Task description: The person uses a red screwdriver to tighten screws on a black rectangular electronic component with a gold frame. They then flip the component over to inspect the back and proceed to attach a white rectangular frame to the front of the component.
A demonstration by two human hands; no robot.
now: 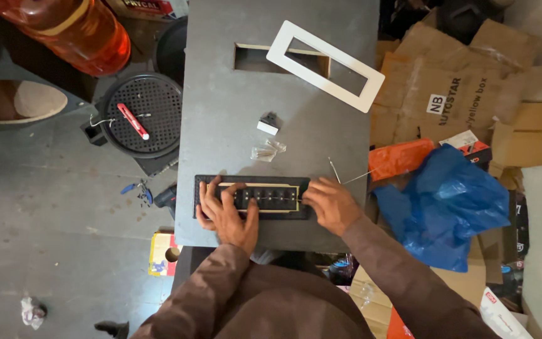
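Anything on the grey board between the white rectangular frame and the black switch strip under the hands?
Yes, in the head view: a small white-and-black block and a clear plastic packet lie on the grey board, between the white rectangular frame and the black switch strip.

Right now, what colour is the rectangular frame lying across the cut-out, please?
White; the rectangular frame shows best in the head view.

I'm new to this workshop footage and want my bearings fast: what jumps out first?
Both hands sit on a long black switch plate at the near edge of a grey board: the left hand spread over its left part, the right hand at its right end. A white rectangular frame lies tilted over a cut-out farther up, and a bright blue plastic bag lies to the right.
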